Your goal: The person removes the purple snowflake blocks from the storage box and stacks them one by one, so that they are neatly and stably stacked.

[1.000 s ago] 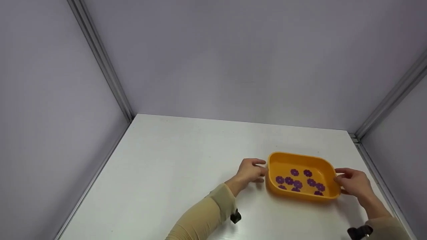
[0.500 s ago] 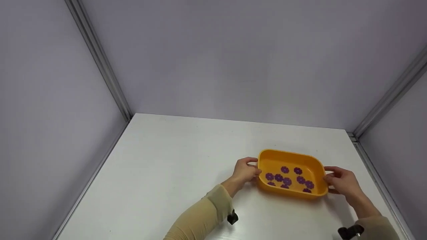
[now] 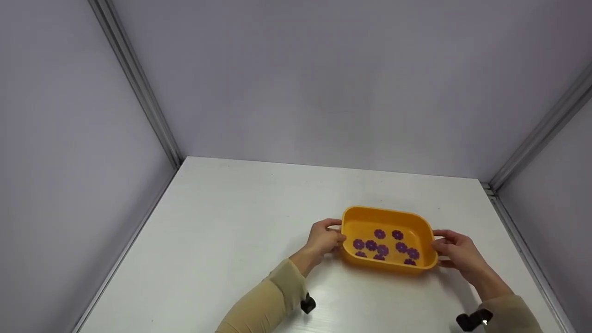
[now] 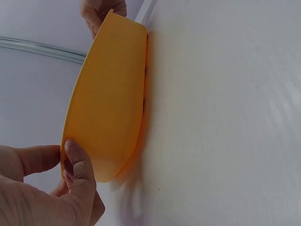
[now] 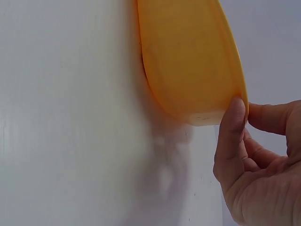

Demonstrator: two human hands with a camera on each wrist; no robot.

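Note:
An orange rectangular tray [image 3: 386,212] sits low over the white table [image 3: 240,231], right of centre. Several purple flower-shaped pieces [image 3: 382,247] lie in it. My left hand [image 3: 325,238] grips the tray's left end, thumb on the outer wall and fingers over the rim. My right hand [image 3: 452,249] grips the right end the same way. The left wrist view shows the tray's underside [image 4: 108,103] pinched by my left hand [image 4: 59,157], with the right hand [image 4: 101,12] at the far end. In the right wrist view my right hand [image 5: 247,115] pinches the tray's rim [image 5: 188,61]. I cannot tell whether the tray touches the table.
Grey-lilac walls enclose the table on the left, back and right, with metal posts [image 3: 138,88] in the corners. The table's right edge runs close to my right hand. Black wrist mounts [image 3: 307,304] show on both beige sleeves.
Both hands have carried the tray to the left and slightly nearer the table's middle. The grip on each end is unchanged, and the purple pieces stay inside.

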